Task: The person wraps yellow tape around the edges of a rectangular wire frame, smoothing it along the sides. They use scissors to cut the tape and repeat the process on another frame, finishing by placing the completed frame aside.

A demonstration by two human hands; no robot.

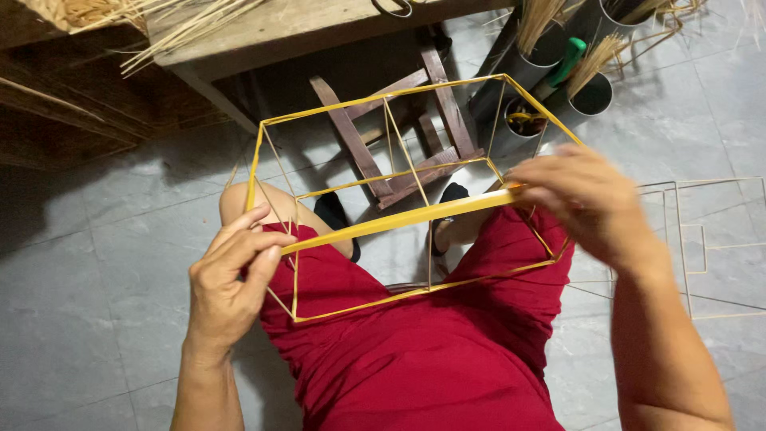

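Bamboo-strip frame [399, 195], a box-shaped skeleton of thin yellow slats, held over the lap of a seated person in red shorts [415, 351] and seen from above. Left hand [231, 283] pinches the near-left corner, thumb and fingers closed on the end of a wider flat strip [399, 217] that runs across the front of the frame. Right hand [586, 203] closes its fingertips on the other end of that same strip, at the right corner joint; the exact finger contact is hidden behind the knuckles.

Judged from its open build, the frame is very light and springy rather than rigid: the slats are slender, likely to flex under light pressure and to snap or pop out at the joints if squeezed mid-span. The smooth strip faces look somewhat slippery. The soundest holds appear to be the corners, where several slats meet, as both hands show here; a long unsupported slat is a poor place to grip.

Surroundings: grey tiled floor [96, 271], a dark wooden stool [407, 136] lying beyond the knees, grey tubes [558, 80] holding bundles of splints, a wooden bench [303, 28] at top, and a flat wire-like frame [702, 239] lying on the floor at right.
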